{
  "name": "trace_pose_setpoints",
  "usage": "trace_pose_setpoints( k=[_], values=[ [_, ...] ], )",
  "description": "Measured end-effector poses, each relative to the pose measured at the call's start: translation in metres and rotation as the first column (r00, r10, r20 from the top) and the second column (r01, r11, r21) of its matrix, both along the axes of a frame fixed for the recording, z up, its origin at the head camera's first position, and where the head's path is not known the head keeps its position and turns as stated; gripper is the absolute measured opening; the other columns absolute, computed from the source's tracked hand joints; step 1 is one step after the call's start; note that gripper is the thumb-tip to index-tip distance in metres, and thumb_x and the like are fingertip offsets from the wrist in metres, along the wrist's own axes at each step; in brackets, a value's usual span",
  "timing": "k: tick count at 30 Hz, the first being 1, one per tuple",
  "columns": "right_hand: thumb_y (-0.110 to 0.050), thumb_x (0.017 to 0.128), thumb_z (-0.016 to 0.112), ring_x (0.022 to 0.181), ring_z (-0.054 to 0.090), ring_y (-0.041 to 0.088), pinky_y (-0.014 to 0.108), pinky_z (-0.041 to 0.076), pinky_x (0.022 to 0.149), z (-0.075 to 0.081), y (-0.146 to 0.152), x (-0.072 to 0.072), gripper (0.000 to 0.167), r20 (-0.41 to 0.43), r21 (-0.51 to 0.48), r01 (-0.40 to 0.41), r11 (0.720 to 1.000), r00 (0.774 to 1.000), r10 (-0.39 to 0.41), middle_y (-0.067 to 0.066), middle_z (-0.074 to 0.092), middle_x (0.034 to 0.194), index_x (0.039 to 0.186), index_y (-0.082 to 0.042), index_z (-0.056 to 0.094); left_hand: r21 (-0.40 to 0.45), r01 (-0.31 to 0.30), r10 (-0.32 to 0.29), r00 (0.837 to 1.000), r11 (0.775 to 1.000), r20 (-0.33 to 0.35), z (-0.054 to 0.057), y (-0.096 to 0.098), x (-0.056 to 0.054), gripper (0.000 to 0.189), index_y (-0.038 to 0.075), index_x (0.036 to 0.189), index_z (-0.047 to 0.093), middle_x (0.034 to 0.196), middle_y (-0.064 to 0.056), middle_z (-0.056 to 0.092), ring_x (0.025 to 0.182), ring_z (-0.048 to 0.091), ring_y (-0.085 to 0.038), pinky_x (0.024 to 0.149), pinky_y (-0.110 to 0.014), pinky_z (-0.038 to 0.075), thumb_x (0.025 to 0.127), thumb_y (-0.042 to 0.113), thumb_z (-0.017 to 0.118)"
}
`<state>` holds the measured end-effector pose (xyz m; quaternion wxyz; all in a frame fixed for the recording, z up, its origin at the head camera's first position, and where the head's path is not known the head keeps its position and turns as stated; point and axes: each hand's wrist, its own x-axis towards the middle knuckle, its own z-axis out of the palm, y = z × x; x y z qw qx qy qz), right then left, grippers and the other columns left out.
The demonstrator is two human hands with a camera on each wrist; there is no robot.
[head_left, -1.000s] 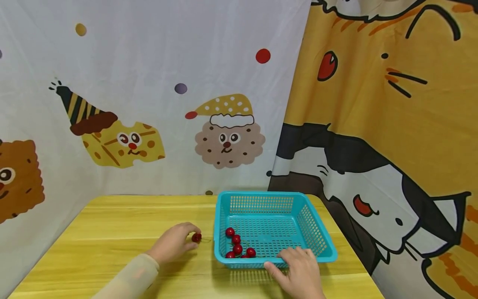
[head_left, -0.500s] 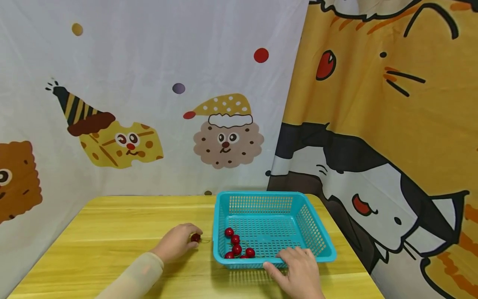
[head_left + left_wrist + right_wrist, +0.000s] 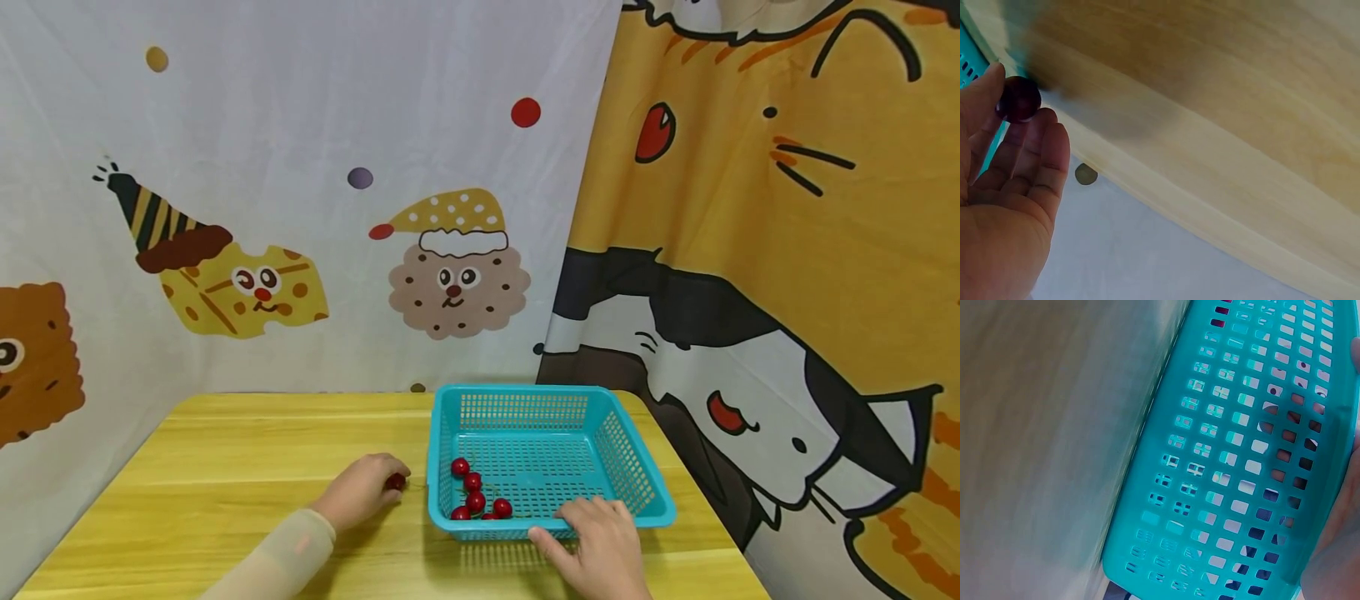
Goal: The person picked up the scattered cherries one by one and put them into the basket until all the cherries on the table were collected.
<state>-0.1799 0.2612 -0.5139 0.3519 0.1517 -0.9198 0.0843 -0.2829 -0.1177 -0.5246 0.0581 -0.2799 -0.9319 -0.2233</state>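
My left hand (image 3: 363, 490) is over the table, just left of a turquoise plastic basket (image 3: 637, 467), pinching a dark red cherry (image 3: 1020, 100) between thumb and fingertips. In the head view the fingers partly hide this cherry (image 3: 396, 482); its thin stem points toward the basket. At the basket's near side, my right hand (image 3: 596, 546) holds the rim, fingers over the edge and thumb outside. Several red cherries (image 3: 476, 502) with stems lie in the basket's near left corner. The right wrist view shows the basket's perforated wall (image 3: 1222, 450) and part of the right hand (image 3: 1335, 550).
A wooden table (image 3: 247, 458) carries the basket, with bare wood to its left. Behind it hangs a white curtain (image 3: 300, 125) with cartoon prints. A yellow cartoon curtain (image 3: 712, 208) hangs at the right.
My left hand has shifted slightly right and nearer to me with the cherry, which its fingers now cover more. The right hand and the basket have stayed in place.
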Motion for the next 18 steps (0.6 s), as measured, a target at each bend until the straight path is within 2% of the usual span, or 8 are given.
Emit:
trace_pose_setpoints(
  k=[6,18],
  values=[
    [-0.067,0.084,0.081,0.071,0.057,0.005,0.031,0.042,0.069,0.0014,-0.0006,0.0011,0.035,0.013,-0.007,0.001,1.000,1.000,-0.001,-0.016,0.068,0.077,0.079,-0.034,0.072,-0.007,-0.010,0.010,1.000,1.000,0.002,-0.0037,-0.0017,-0.0009,0.025,0.004,0.112,0.079,0.108,-0.007,0.079,0.099,0.075,-0.025,0.088,-0.043,0.064,0.089,0.008,0.087],
    [-0.067,0.084,0.081,0.072,0.057,0.004,0.030,0.042,0.069,0.0021,-0.0013,0.0016,0.034,0.020,-0.012,0.001,1.000,1.000,-0.001,-0.017,0.068,0.078,0.080,-0.034,0.072,0.024,-0.012,0.011,0.999,1.000,0.045,-0.0028,-0.0007,-0.0015,0.024,0.001,0.110,0.080,0.105,-0.008,0.077,0.096,0.074,-0.026,0.084,-0.041,0.065,0.088,0.006,0.087]
  ],
)
